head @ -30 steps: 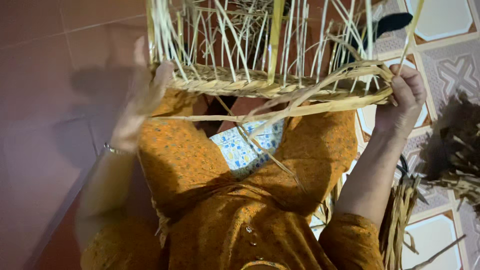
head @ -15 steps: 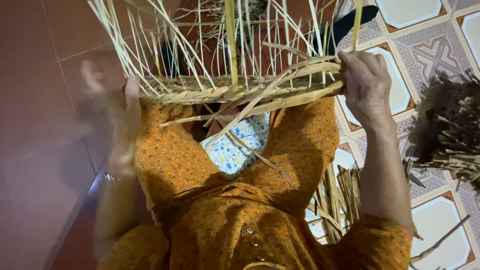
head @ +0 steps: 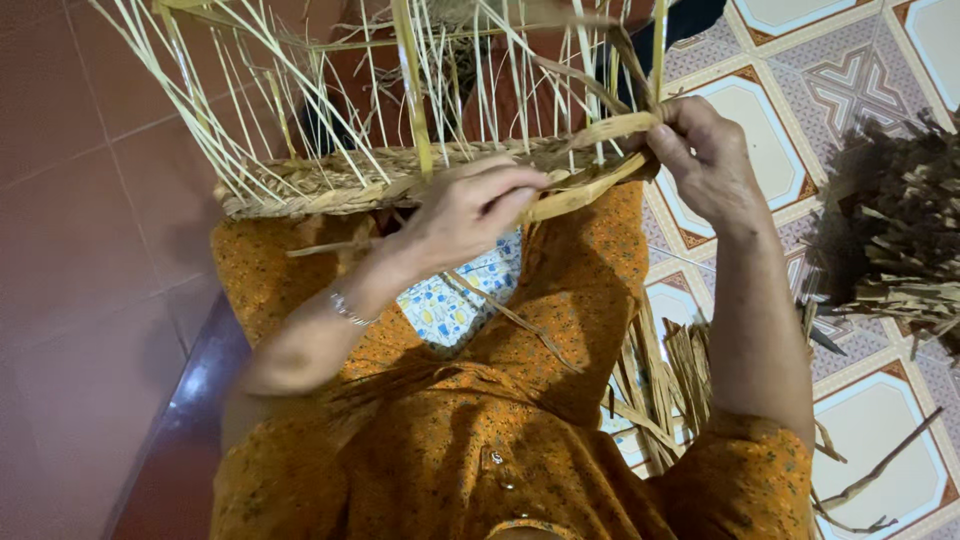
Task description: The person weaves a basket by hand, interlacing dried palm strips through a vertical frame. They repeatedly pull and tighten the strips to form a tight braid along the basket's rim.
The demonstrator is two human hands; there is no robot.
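Nearest the camera lies the person's lap in an orange patterned dress (head: 470, 450), which carries the half-woven pale straw basket (head: 330, 185). The left hand (head: 470, 205) is closed in a pinch on a flat yellowish straw strip (head: 575, 195) at the woven rim. The right hand (head: 705, 160) grips the same strip's far loop, fingers curled round it. The step in hand looks like weaving that strip between the upright straw stakes (head: 410, 80); the next pass would call for keeping it taut and flat. Further off, a dark bundle of dried straw (head: 890, 240) lies on the patterned tiled floor (head: 880, 60).
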